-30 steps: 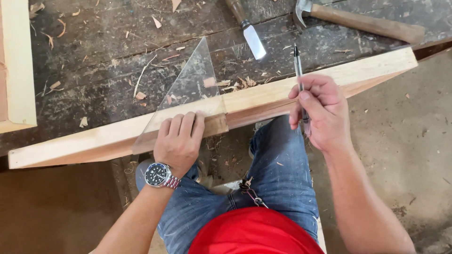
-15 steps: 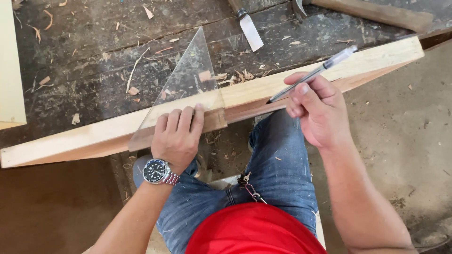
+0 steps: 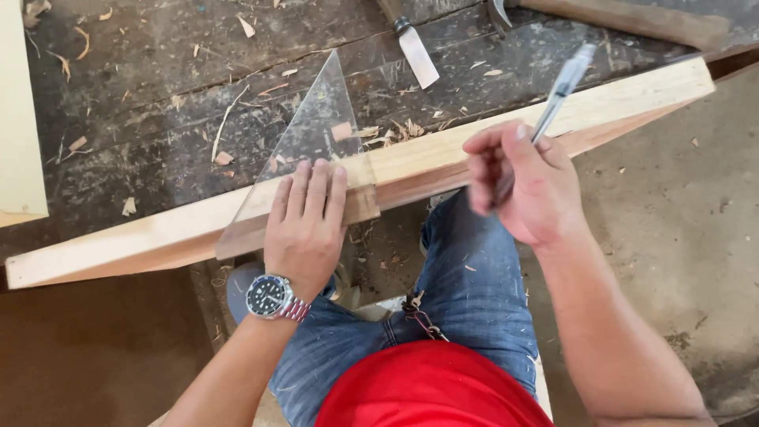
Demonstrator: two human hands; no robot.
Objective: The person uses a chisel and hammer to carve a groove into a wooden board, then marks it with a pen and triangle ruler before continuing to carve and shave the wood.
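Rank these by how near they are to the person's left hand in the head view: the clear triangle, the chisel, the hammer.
From the left hand:
1. Clear triangle, under its fingers, on the wooden beam.
2. Chisel, up and to the right on the workbench.
3. Hammer, far top right corner.

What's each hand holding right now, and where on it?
Right hand holds a pen by its lower barrel. Left hand presses flat on the clear triangle, near its lower edge.

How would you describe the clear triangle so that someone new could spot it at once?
Start at the long pale wooden beam lying across the dark, chip-strewn workbench. The left hand presses a flat see-through set square onto it, its tip pointing away over the bench. Unlike the chisel and hammer beyond, it is transparent and triangular.
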